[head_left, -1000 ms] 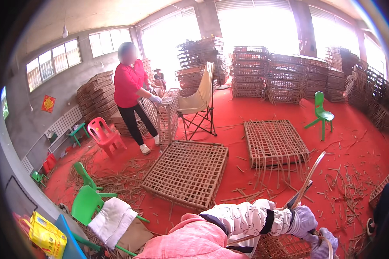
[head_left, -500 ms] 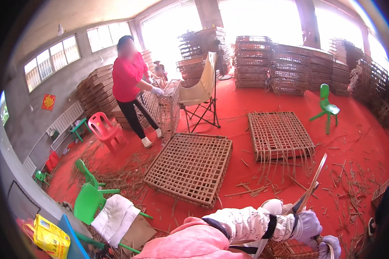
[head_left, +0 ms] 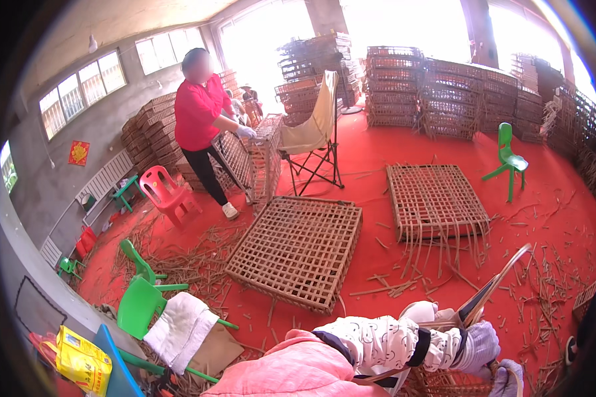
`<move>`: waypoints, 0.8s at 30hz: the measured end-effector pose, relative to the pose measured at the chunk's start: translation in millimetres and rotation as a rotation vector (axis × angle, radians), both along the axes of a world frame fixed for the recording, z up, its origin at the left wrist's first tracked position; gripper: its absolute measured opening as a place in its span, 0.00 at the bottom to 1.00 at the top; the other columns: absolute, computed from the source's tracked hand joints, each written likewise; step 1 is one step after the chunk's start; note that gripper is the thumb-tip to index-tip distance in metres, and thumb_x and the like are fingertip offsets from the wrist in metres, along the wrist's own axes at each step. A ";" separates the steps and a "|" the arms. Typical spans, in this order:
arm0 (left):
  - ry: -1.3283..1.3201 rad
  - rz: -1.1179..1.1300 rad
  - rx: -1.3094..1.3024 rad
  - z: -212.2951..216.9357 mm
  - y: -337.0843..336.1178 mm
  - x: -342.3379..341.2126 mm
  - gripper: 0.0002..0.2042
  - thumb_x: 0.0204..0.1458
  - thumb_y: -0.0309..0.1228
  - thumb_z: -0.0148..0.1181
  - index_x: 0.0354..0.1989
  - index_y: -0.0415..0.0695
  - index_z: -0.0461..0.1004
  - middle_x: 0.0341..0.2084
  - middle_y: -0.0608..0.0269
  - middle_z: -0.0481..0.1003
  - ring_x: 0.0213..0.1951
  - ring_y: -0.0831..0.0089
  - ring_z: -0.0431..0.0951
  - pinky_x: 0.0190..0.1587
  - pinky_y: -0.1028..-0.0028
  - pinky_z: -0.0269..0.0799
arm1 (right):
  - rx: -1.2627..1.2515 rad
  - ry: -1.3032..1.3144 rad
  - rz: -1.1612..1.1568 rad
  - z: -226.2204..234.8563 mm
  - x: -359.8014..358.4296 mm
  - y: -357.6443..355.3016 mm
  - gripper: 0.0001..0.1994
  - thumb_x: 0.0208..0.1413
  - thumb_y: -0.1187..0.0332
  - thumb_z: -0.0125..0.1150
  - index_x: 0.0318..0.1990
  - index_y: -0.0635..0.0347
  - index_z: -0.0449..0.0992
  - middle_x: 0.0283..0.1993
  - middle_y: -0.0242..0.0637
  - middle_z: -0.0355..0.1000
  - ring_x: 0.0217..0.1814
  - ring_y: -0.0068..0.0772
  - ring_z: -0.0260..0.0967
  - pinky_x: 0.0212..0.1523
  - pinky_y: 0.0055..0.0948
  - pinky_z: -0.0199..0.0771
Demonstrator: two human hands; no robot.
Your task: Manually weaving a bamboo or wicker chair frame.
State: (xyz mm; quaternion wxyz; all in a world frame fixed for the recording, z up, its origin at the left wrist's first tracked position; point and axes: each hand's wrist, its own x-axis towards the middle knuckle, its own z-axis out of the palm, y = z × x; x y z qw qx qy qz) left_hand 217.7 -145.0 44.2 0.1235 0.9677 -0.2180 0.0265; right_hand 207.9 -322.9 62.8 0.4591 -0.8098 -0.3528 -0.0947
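Note:
Both my hands are at the lower right in pale gloves. My left hand (head_left: 481, 347), at the end of a white patterned sleeve with a black band, is closed at the edge of a woven crate (head_left: 437, 382); what its fingers hold is hidden. Just beside and below it, my right hand (head_left: 508, 378) is closed around a pale flat strip (head_left: 518, 384), partly cut off by the picture's edge. A long bent strip (head_left: 503, 272), tan with a dark part lower down, rises behind my left hand. Most of the crate is hidden under my sleeve.
Two woven crate panels, one nearer (head_left: 298, 251) and one farther (head_left: 437, 202), lie on the red floor (head_left: 371, 149) among scattered strips. A person in red (head_left: 202, 112) handles an upright crate (head_left: 266, 159). Green chairs (head_left: 139, 308), a folding chair (head_left: 311, 126) and stacked crates (head_left: 394, 86) stand around.
The view has shifted slightly, so the room sits a little higher and farther right. My hands stay close together by the crate. The bent strip's tip leans farther right.

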 end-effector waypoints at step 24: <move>-0.118 0.028 -0.195 -16.9 -2.4 -27.9 0.19 0.30 0.51 0.62 0.19 0.45 0.75 0.15 0.59 0.74 0.24 0.60 0.77 0.28 0.65 0.72 | 0.514 0.531 0.172 1.5 -24.3 11.0 0.23 0.62 0.54 0.42 0.38 0.70 0.70 0.32 0.47 0.73 0.33 0.37 0.72 0.37 0.31 0.73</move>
